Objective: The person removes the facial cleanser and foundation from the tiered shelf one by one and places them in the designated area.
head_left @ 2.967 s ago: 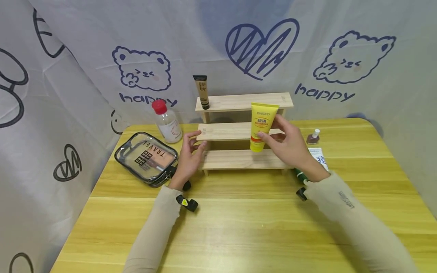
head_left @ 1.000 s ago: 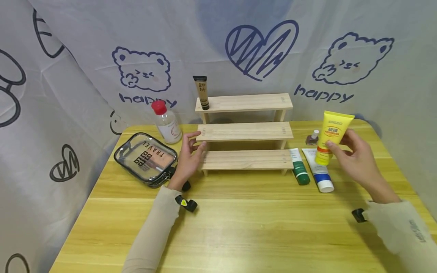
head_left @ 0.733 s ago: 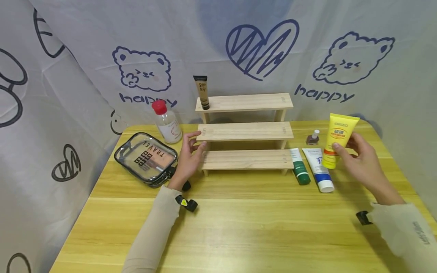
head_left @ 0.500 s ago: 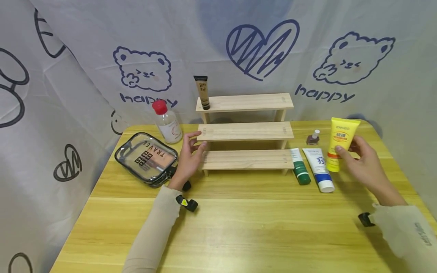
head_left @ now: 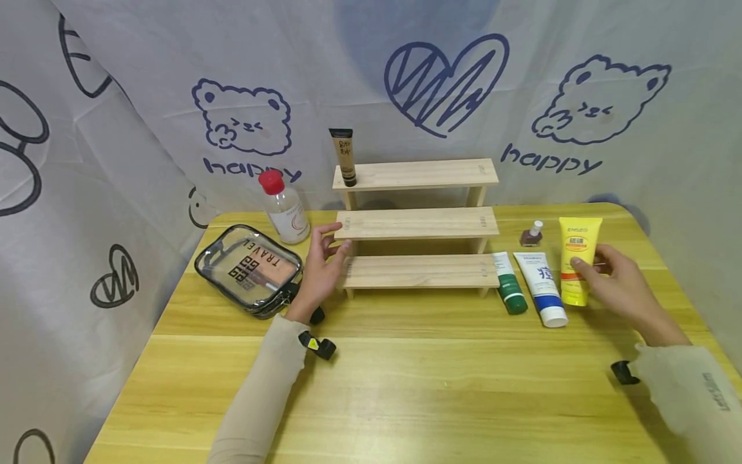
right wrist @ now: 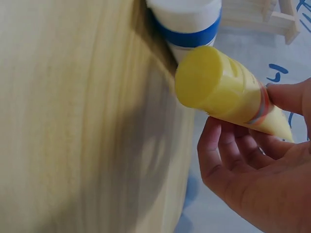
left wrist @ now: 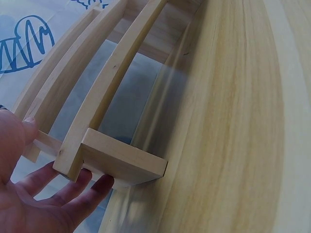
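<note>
My left hand [head_left: 321, 267] holds the left end of a three-step wooden display stand [head_left: 417, 274]. In the left wrist view, fingertips press against the ends of the stand's wooden slats [left wrist: 104, 94]. My right hand [head_left: 623, 290] grips a yellow squeeze tube [head_left: 574, 283] between thumb and fingers, upright with its cap down. This tube is right beside a white tube with a blue band [head_left: 542, 287]; whether its cap touches the table cannot be told. In the right wrist view, the yellow cap [right wrist: 199, 80] faces the camera near the blue-banded tube.
A green-and-white tube [head_left: 510, 290] lies by the stand's right end, with a small nail polish bottle [head_left: 530, 236] behind. A beige tube [head_left: 344, 158] stands on the top step. At left are a red-capped bottle [head_left: 288, 216] and a clear travel pouch [head_left: 249, 267].
My right hand has carried the yellow tube from in front of the stand to the right, then lowered it beside the blue-banded tube. The left hand has stayed on the stand.
</note>
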{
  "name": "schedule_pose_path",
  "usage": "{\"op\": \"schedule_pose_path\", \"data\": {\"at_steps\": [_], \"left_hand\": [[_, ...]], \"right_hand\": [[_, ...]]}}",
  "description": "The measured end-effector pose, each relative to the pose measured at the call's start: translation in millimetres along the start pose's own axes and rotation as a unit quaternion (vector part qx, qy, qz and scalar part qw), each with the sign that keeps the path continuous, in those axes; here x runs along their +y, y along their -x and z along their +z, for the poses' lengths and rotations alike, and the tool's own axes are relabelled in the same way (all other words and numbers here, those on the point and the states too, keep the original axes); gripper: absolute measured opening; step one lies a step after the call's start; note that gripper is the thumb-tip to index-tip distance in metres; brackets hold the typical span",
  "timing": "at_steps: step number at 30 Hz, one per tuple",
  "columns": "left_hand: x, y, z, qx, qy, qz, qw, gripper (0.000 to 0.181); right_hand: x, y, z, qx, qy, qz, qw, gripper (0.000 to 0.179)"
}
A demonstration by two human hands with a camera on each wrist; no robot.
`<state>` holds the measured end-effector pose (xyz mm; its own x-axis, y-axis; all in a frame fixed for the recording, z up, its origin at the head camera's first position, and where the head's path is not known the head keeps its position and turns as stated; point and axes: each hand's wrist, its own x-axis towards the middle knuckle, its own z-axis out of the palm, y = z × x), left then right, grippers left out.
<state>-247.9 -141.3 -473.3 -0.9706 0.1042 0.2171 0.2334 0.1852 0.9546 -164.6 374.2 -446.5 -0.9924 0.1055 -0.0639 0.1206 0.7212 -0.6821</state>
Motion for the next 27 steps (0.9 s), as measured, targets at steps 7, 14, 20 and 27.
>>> {"op": "schedule_pose_path", "data": {"at_steps": [7, 14, 20, 27], "left_hand": [[0.2, 0.7, -0.5, -0.007, -0.005, -0.001, 1.0000, 0.042], [-1.1, 0.3, -1.1, -0.008, -0.006, -0.001, 0.9999, 0.041], [-1.9, 0.0, -0.7, -0.009, -0.004, 0.003, 0.9999, 0.042], [-1.4, 0.0, -1.0, -0.008, -0.006, -0.005, 0.9999, 0.042]], "right_hand": [[10, -2.0, 1, -0.021, 0.021, 0.026, 0.9992, 0.078], [10, -1.6, 0, -0.050, 0.051, 0.055, 0.9960, 0.085], [15, -0.8, 6, -0.056, 0.052, 0.068, 0.9948, 0.079], [17, 1.1, 8, -0.035, 0.035, 0.067, 0.9965, 0.071]]}}
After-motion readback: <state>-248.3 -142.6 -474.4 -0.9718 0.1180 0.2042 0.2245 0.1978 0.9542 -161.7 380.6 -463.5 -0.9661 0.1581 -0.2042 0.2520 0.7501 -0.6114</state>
